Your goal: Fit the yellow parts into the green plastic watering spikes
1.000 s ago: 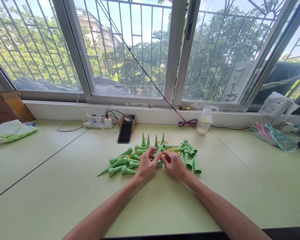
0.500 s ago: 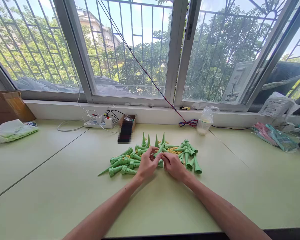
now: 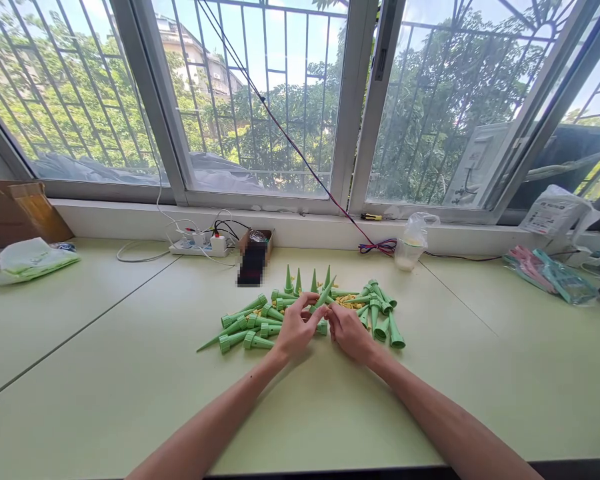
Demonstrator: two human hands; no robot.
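A green plastic watering spike [image 3: 324,293] is gripped by my left hand [image 3: 298,328], its point tilted up and to the right. My right hand [image 3: 349,331] is closed in a pinch against the spike's side; whatever its fingertips hold is hidden. Around both hands lie many more green spikes: capped ones [image 3: 235,341] to the left, cone-shaped ones [image 3: 381,328] to the right. Several spikes [image 3: 289,280] stand upright behind my hands. Small yellow plastic pieces [image 3: 347,301] are heaped among them, just beyond my right hand.
At the back of the pale green table [image 3: 130,400] are a power strip [image 3: 200,247], a small box [image 3: 263,241] and a plastic cup with a bag [image 3: 409,248]. Plastic packets [image 3: 555,273] lie far right. A white-green bag [image 3: 35,260] and a cardboard box [image 3: 20,210] sit at left.
The spike in my left hand has tipped slightly further to the right. Both hands keep nearly the same place, and the camera view has shifted a little.
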